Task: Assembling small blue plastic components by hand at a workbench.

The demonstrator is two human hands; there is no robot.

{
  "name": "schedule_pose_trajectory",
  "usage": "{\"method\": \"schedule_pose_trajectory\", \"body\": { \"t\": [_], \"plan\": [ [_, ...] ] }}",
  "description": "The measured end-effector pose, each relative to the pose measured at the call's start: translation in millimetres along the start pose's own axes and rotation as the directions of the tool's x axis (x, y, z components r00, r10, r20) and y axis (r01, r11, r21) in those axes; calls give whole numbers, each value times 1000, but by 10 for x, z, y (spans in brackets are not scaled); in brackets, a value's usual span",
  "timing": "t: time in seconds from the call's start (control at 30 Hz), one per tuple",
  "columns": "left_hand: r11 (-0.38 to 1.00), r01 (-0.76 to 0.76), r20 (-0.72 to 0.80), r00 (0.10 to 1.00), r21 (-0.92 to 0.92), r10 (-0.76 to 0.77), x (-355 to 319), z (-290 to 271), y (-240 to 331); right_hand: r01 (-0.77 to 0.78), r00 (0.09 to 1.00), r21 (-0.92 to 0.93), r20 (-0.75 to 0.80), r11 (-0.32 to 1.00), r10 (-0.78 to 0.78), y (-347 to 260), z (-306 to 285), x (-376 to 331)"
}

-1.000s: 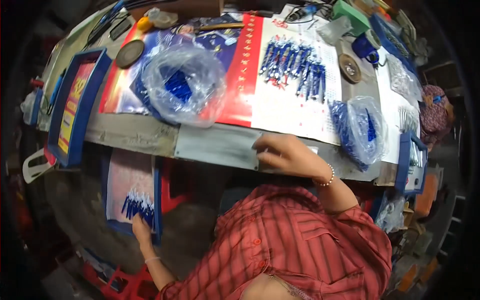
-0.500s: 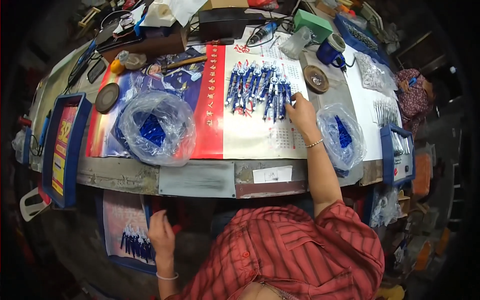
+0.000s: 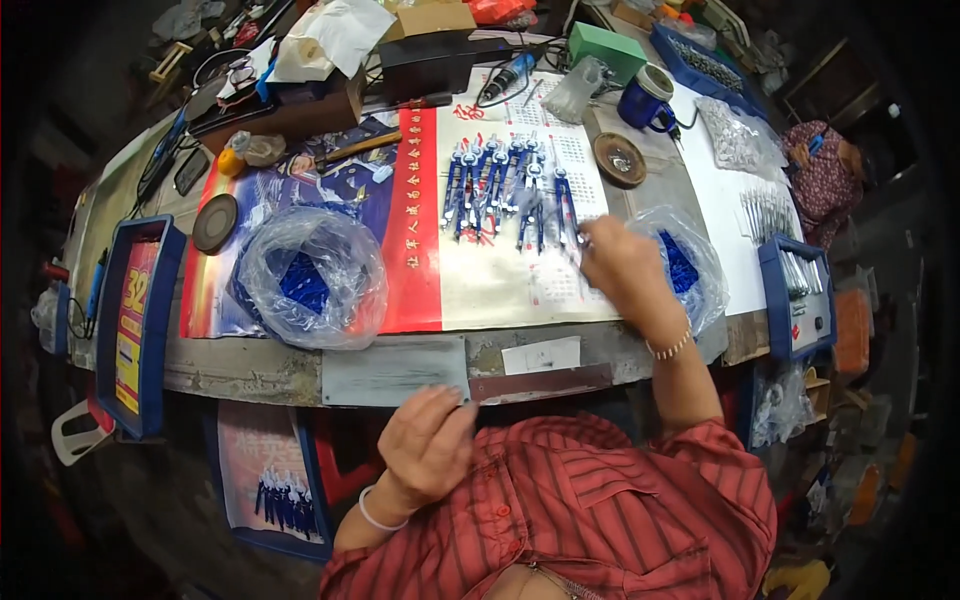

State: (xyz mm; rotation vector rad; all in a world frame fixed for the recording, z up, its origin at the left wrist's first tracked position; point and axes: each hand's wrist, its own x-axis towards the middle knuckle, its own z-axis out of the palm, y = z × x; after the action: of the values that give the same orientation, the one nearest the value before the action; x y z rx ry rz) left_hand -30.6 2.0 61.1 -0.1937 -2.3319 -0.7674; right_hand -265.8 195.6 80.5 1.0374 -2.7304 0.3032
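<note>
My right hand [image 3: 628, 268] is closed at the right edge of the calendar sheet, pinching a blue drawing compass [image 3: 570, 248] that is smeared by motion. Left of it, several blue compasses with silvery-white heads [image 3: 490, 190] lie side by side on the sheet. My left hand [image 3: 430, 442] hovers at the table's front edge, fingers loosely bent and slightly blurred; I see nothing in it. Below the table edge at the left, more compasses [image 3: 285, 500] lie in a blue-rimmed tray [image 3: 245, 440].
Plastic bags of small blue parts stand left [image 3: 350, 285] and right [image 3: 705, 275] on the table. Round dark dishes [image 3: 620, 160], a hammer [image 3: 360, 148], a blue mug [image 3: 645, 100] and a blue tray of metal parts [image 3: 800, 295] lie around. Another person [image 3: 825, 180] sits far right.
My right hand has drawn back from the compasses toward me and right, taking one out of the group. My left hand has risen from beside the lower tray to the table's front edge.
</note>
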Motion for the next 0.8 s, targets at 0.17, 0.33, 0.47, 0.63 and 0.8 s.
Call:
{"method": "schedule_pose_trajectory", "body": {
  "t": [0.17, 0.33, 0.47, 0.63, 0.8],
  "plan": [
    [982, 88, 460, 888, -167, -1, 589, 161, 225, 698, 697, 128, 103, 705, -709, -408, -433, -617],
    [712, 510, 751, 659, -482, 37, 428, 628, 143, 726, 674, 213, -33, 654, -738, -182, -487, -792],
    [412, 834, 875, 460, -366, -154, 230, 753, 130, -173, 985, 984, 173, 50, 4, 564, -505, -861],
    [-38, 913, 857, 367, -407, -362, 119, 768, 142, 33, 999, 621, -12, -783, 32, 1222, -203, -1191],
    [-133, 871, 828, 386, -472, -407, 83, 777, 267, 99, 990, 613, 19, -784, 139, 1417, -185, -1249]
  ]
}}
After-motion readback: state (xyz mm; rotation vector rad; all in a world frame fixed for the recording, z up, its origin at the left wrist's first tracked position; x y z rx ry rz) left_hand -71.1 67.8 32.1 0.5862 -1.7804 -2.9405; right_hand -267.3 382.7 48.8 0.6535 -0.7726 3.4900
